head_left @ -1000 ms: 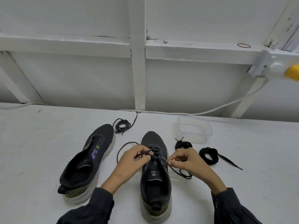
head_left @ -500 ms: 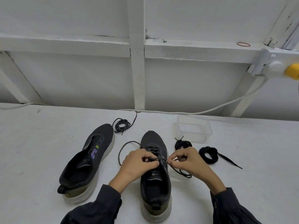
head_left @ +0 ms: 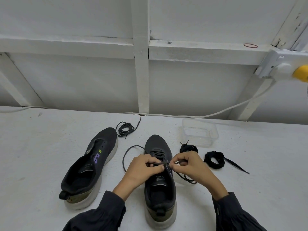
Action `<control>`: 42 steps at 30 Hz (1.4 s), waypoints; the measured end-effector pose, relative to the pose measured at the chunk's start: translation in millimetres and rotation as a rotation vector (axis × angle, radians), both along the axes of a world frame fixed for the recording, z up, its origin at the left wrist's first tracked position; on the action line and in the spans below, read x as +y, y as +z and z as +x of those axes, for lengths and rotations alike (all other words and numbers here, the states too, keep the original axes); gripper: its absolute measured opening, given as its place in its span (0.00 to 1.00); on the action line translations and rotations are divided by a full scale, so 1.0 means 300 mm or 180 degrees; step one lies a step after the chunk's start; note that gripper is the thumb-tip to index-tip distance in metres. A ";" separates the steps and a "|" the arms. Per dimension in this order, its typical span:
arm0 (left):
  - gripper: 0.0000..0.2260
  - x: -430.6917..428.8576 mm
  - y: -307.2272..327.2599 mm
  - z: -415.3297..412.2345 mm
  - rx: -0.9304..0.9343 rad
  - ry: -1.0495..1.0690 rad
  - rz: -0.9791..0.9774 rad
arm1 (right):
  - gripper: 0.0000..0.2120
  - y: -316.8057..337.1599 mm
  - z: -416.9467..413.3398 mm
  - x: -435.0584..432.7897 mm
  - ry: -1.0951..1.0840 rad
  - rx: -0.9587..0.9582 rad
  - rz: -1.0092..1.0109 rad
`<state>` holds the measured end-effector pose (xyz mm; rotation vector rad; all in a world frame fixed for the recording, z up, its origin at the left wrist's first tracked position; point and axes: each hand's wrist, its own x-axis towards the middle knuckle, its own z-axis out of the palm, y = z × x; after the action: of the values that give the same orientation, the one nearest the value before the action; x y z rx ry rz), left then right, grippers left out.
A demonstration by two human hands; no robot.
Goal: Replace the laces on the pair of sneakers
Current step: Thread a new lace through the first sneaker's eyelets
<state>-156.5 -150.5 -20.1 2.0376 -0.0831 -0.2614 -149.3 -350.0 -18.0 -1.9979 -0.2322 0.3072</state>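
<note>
Colours noted: dark footwear on white bench (head_left: pixel 41 147).
Both sneakers (head_left: pixel 90 167) black, soles off-white, heels olive; left one bears purple and green marks. Laces (head_left: pixel 125 129) black.

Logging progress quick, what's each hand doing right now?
Left hand: pinching the lace over the sneaker.
Right hand: pinching the same lace.

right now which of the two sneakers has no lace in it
The sneaker on the left: its eyelets are bare. The sneaker in the middle carries a lace, which the left hand and right hand both pinch.
</note>
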 end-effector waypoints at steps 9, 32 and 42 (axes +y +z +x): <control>0.06 -0.013 -0.011 -0.004 -0.0068 -0.0010 0.0417 | 0.08 0.021 -0.002 0.013 0.0192 0.0305 0.0203; 0.10 0.085 -0.001 -0.017 -0.0471 0.0274 -0.1109 | 0.12 0.022 -0.017 0.131 -0.0243 -0.0148 -0.0372; 0.05 0.136 -0.065 -0.052 -0.0086 0.0280 -0.0684 | 0.13 0.029 -0.021 0.143 0.0075 -0.0316 -0.0965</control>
<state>-172.0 -109.6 -39.5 1.8263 -0.0362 -0.1624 -155.6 -307.0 -9.2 -2.3147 -0.2855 0.2707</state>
